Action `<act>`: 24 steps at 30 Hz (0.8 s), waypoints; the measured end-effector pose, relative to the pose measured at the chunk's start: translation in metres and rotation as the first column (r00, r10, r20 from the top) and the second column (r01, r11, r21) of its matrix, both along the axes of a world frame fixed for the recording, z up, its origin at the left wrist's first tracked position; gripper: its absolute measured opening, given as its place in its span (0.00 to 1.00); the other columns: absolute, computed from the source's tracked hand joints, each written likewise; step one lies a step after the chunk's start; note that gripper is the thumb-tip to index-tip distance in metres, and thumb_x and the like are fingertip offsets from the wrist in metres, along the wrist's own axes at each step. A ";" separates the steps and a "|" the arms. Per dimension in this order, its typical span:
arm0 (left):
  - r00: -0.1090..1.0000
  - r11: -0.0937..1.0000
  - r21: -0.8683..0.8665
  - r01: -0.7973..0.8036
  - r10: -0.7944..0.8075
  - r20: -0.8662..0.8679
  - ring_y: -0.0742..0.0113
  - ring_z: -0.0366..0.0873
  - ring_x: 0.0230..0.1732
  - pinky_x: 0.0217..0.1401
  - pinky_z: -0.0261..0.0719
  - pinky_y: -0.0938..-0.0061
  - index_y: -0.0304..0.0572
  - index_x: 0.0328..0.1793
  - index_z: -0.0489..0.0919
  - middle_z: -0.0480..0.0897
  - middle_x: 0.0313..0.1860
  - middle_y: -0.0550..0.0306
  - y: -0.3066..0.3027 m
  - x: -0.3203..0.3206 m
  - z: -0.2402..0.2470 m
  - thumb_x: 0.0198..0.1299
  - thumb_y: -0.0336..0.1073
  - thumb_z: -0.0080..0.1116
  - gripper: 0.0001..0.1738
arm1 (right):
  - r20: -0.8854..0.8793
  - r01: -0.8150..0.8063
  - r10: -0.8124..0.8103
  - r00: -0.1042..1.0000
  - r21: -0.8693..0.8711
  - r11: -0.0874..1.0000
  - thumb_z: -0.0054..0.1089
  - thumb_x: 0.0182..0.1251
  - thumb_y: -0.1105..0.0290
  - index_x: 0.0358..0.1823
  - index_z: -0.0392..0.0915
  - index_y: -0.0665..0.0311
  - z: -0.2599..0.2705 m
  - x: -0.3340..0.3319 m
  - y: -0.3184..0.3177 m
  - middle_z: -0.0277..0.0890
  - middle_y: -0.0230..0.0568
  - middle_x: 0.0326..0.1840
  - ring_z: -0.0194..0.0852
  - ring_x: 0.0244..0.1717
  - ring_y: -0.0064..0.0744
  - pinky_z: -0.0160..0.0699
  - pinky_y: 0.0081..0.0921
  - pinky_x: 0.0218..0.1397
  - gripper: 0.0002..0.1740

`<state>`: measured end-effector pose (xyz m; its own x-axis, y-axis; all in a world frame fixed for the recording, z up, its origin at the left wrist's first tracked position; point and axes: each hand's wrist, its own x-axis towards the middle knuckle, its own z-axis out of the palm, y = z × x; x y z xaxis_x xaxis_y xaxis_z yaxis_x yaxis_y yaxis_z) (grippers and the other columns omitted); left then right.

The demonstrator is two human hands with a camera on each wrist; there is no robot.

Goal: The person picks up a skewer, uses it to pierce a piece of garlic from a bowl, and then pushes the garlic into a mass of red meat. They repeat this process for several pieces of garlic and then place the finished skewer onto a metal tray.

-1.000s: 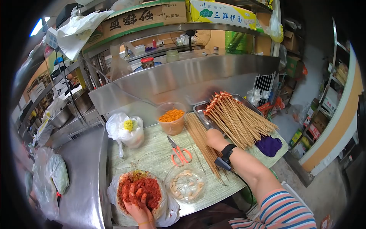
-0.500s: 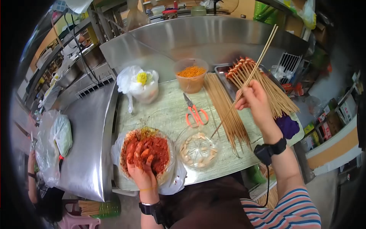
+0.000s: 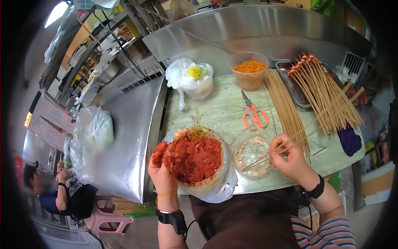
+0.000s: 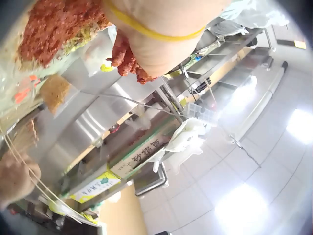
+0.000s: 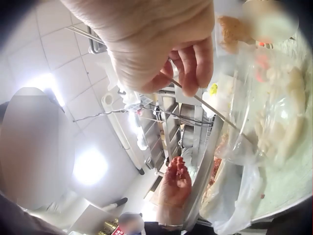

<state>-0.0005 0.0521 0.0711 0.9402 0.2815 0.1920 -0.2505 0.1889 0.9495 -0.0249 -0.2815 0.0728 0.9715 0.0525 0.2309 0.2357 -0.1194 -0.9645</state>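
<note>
My right hand (image 3: pixel 292 159) pinches a couple of bamboo skewers (image 3: pixel 259 162). Their lower tips reach into a clear plastic tub (image 3: pixel 232 151) holding pale clove-like pieces (image 3: pixel 253 141), and their other ends point up to the right. On the left, a plastic-lined bowl (image 3: pixel 224 151) is filled with red, sauce-coated meat mixture (image 3: pixel 199 159). Over its left edge my left hand (image 3: pixel 163 178) is raised, palm side showing. Its curled fingers are coated red, with a ragged red lump at the fingertips (image 5: pixel 178 166).
Orange-handled scissors (image 3: pixel 255 116) lie behind the tub. Bare skewers (image 3: pixel 286 108) are laid out beside them, and a metal tray (image 3: pixel 304 99) bears many loaded skewers (image 3: pixel 327 95). Further back stand an orange-shred container (image 3: pixel 251 81) and a bagged tub (image 3: pixel 201 89). Another person (image 3: pixel 58 191) sits far left.
My right hand has lifted skewers from the bare bundle and brought them down to the clear tub. My left hand has risen out of the red mixture to the bowl's left side.
</note>
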 end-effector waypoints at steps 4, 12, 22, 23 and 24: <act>0.999 0.939 0.344 0.015 0.000 -0.043 0.71 0.79 0.43 0.46 0.77 0.78 0.31 0.53 0.77 0.82 0.45 0.53 0.007 0.014 -0.007 0.59 0.27 0.58 0.15 | -0.120 -0.054 0.064 0.991 0.086 0.995 0.53 0.60 0.78 0.33 0.70 0.66 0.007 -0.007 -0.001 0.68 0.27 0.24 0.67 0.22 0.12 0.66 0.13 0.25 0.02; 0.997 0.338 0.940 -0.053 0.074 0.029 0.55 0.82 0.35 0.39 0.78 0.71 0.41 0.38 0.84 0.83 0.34 0.47 0.002 0.053 0.011 0.48 0.27 0.61 0.10 | -0.014 -0.135 0.134 0.991 -0.123 0.983 0.45 0.70 0.72 0.36 0.74 0.68 0.012 -0.009 -0.010 0.71 0.35 0.25 0.69 0.21 0.18 0.69 0.17 0.26 0.09; 0.962 -0.286 0.933 0.218 0.223 -0.157 0.50 0.81 0.36 0.40 0.79 0.61 0.46 0.32 0.84 0.83 0.33 0.49 0.014 0.080 0.004 0.46 0.39 0.61 0.09 | -0.017 -0.062 0.061 0.998 -0.051 0.997 0.43 0.71 0.71 0.34 0.74 0.69 0.015 -0.015 -0.021 0.71 0.37 0.26 0.71 0.20 0.21 0.69 0.18 0.25 0.11; 0.957 -0.263 0.933 0.245 0.222 -0.188 0.49 0.81 0.37 0.40 0.79 0.60 0.45 0.33 0.84 0.83 0.32 0.48 0.013 0.083 0.005 0.45 0.37 0.60 0.09 | -0.013 -0.065 0.064 0.998 -0.058 0.996 0.43 0.71 0.71 0.34 0.74 0.69 0.016 -0.015 -0.021 0.71 0.37 0.26 0.71 0.20 0.21 0.69 0.18 0.25 0.11; 0.950 -0.240 0.932 0.271 0.221 -0.219 0.48 0.80 0.37 0.40 0.79 0.59 0.44 0.33 0.84 0.82 0.32 0.46 0.013 0.084 0.006 0.45 0.36 0.59 0.09 | -0.013 -0.064 0.063 0.998 -0.058 0.996 0.43 0.71 0.71 0.34 0.74 0.69 0.016 -0.016 -0.022 0.71 0.37 0.26 0.71 0.20 0.21 0.69 0.18 0.25 0.11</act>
